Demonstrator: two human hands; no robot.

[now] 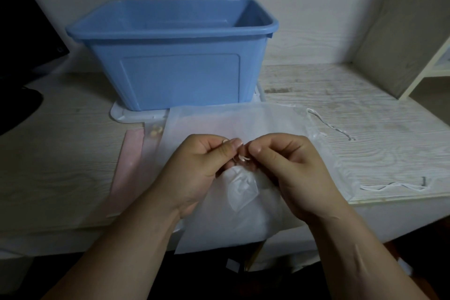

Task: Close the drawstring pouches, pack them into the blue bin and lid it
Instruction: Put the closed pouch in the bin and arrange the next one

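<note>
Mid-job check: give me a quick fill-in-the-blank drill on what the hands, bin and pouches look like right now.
1. The left hand and right hand both pinch the white ____ of a translucent white plastic pouch.
2. The open blue plastic bin stands on its flat white ____.
3. A pale pink pouch lies flat on the person's ____ side of the wooden table.
Missing: drawstring; lid; left.

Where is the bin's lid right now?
Head view, centre-left: the pale lid lies flat on the table, under the blue bin, just behind the pouches.
</note>
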